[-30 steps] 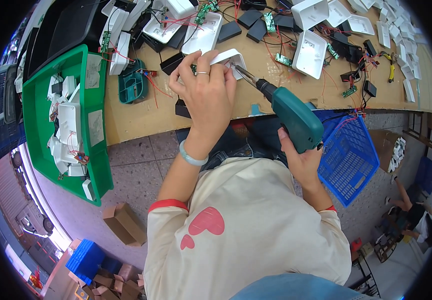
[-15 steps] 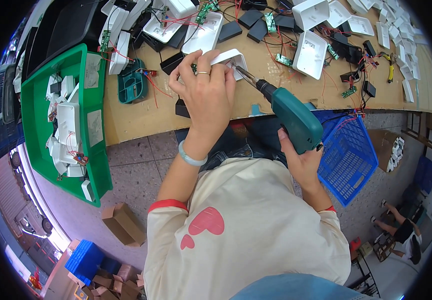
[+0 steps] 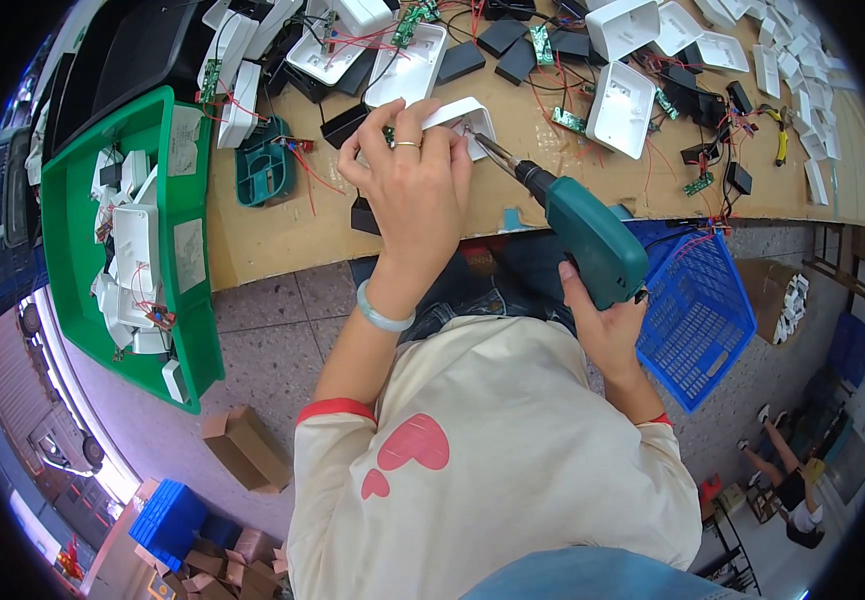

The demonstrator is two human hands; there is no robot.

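Observation:
My left hand (image 3: 415, 185) is closed on a small white plastic housing (image 3: 474, 117) at the near edge of the bench, its fingers curled over the left side. In my right hand (image 3: 603, 325) is a dark green cordless screwdriver (image 3: 598, 240), gripped by its rear end. The tool's long metal bit points up and left, its tip inside the white housing. Whether a screw sits under the tip is too small to tell. Just left of my left hand lies a small dark green divided tray (image 3: 265, 165).
A green bin (image 3: 193, 340) of white housings stands at the left. A blue basket (image 3: 698, 330) hangs below the bench edge at the right. White shells (image 3: 621, 110), black boxes (image 3: 461, 62), circuit boards and red wires cover the cardboard-topped bench (image 3: 353, 255). Another person (image 3: 793, 490) sits at lower right.
Both hands, the housing and the screwdriver stay almost where they were. The seated person in the background at lower right has shifted position.

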